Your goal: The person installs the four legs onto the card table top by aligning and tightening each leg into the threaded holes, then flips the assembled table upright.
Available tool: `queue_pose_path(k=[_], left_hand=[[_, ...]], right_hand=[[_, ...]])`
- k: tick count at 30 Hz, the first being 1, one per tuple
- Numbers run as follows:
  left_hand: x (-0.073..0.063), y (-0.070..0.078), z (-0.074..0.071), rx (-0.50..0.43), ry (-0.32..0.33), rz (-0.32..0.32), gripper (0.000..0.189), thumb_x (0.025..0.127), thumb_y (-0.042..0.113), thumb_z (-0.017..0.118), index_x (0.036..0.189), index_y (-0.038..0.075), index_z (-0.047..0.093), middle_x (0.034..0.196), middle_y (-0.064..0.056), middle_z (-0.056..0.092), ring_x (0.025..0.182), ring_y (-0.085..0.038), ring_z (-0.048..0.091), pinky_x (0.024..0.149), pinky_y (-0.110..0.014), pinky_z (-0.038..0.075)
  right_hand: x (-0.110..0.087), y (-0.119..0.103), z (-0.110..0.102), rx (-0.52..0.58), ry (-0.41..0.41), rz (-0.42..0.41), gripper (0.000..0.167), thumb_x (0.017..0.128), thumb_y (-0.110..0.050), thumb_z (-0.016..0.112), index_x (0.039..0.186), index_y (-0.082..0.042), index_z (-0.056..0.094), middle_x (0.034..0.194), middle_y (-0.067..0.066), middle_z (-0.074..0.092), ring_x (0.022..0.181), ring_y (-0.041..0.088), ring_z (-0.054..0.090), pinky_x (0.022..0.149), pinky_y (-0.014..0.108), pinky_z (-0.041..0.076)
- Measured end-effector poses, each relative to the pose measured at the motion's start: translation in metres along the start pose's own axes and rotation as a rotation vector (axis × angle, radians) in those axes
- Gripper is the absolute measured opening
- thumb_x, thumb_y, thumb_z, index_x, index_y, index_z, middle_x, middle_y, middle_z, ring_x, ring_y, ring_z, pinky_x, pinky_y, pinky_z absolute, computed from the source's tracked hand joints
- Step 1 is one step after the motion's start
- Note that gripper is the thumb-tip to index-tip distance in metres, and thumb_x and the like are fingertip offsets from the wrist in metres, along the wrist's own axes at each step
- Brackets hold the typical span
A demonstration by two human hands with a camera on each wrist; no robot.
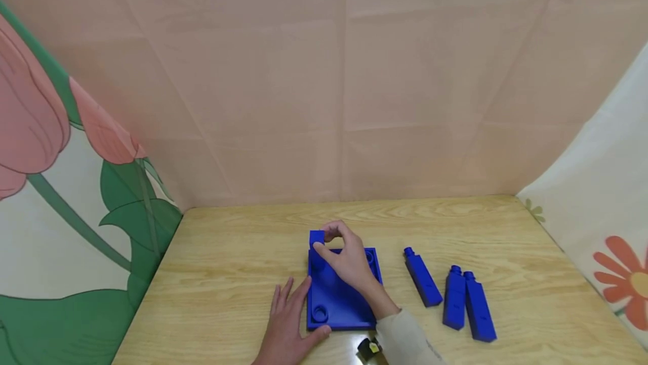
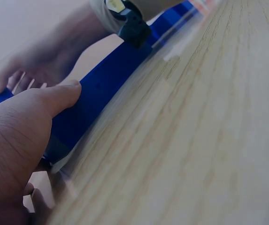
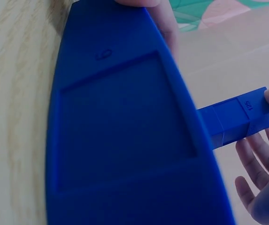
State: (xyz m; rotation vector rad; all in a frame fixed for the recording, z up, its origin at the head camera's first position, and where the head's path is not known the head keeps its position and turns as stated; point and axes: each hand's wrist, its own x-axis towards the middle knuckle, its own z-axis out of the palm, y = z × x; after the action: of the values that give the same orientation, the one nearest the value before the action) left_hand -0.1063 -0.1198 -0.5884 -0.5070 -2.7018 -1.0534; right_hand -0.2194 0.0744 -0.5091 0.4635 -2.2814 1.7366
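I see the right hand (image 1: pixel 349 264) pinching a blue post (image 1: pixel 316 237) upright at the blue tray's (image 1: pixel 341 306) far left corner; the left hand (image 1: pixel 291 323), fingers spread, touches its near left edges. Three loose posts (image 1: pixel 454 303) lie right of it. The right forearm (image 1: pixel 381 300) hides part of it.

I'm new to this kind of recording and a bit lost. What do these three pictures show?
There is no machine here: a person works with bare hands. The wide picture comes from a camera on the head; the other two come from one on each wrist. On the table lie a blue tray and, to its right, three blue posts. The right hand pinches a fourth post, upright at the tray's far left corner. The left hand touches the tray around its near left corner.
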Motion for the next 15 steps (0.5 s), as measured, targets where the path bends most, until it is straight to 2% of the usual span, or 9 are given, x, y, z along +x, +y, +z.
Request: queue_pose_path(k=[3, 5, 10, 15], left_hand=[[0.0, -0.002, 0.002, 0.013, 0.017, 0.019, 0.099, 0.093, 0.076, 0.072, 0.168, 0.015, 0.049, 0.162, -0.007, 0.061, 0.158, -0.049, 0.04, 0.132, -0.02, -0.013], [0.0, -0.003, 0.004, 0.023, 0.04, 0.043, 0.099, 0.094, 0.076, 0.072, 0.167, 0.014, 0.05, 0.161, -0.007, 0.062, 0.158, -0.049, 0.042, 0.133, -0.021, -0.012], [-0.001, -0.005, 0.006, 0.031, 0.081, 0.08, 0.099, 0.094, 0.076, 0.071, 0.166, 0.012, 0.051, 0.16, -0.007, 0.063, 0.156, -0.048, 0.044, 0.134, -0.023, -0.009], [-0.001, -0.005, 0.006, 0.026, 0.075, 0.072, 0.099, 0.094, 0.076, 0.071, 0.166, 0.013, 0.051, 0.16, -0.008, 0.063, 0.156, -0.049, 0.044, 0.134, -0.022, -0.009]], right_hand=[[0.0, 0.001, 0.0, -0.022, 0.008, -0.009, 0.029, 0.094, -0.015, 0.091, 0.116, -0.014, 0.074, 0.1, 0.002, 0.073, 0.101, 0.028, 0.071, 0.092, 0.037, 0.054], [0.0, 0.001, -0.001, -0.027, 0.005, -0.007, 0.028, 0.094, -0.016, 0.092, 0.116, -0.014, 0.074, 0.1, 0.001, 0.073, 0.101, 0.028, 0.071, 0.093, 0.038, 0.054], [0.001, -0.003, -0.004, -0.031, -0.03, 0.029, 0.029, 0.096, -0.018, 0.09, 0.118, -0.013, 0.073, 0.104, 0.001, 0.074, 0.105, 0.025, 0.071, 0.098, 0.053, 0.057], [0.0, -0.012, -0.006, -0.051, -0.076, 0.057, 0.032, 0.098, -0.015, 0.087, 0.125, -0.012, 0.07, 0.111, 0.001, 0.073, 0.11, 0.026, 0.071, 0.103, 0.063, 0.056]])
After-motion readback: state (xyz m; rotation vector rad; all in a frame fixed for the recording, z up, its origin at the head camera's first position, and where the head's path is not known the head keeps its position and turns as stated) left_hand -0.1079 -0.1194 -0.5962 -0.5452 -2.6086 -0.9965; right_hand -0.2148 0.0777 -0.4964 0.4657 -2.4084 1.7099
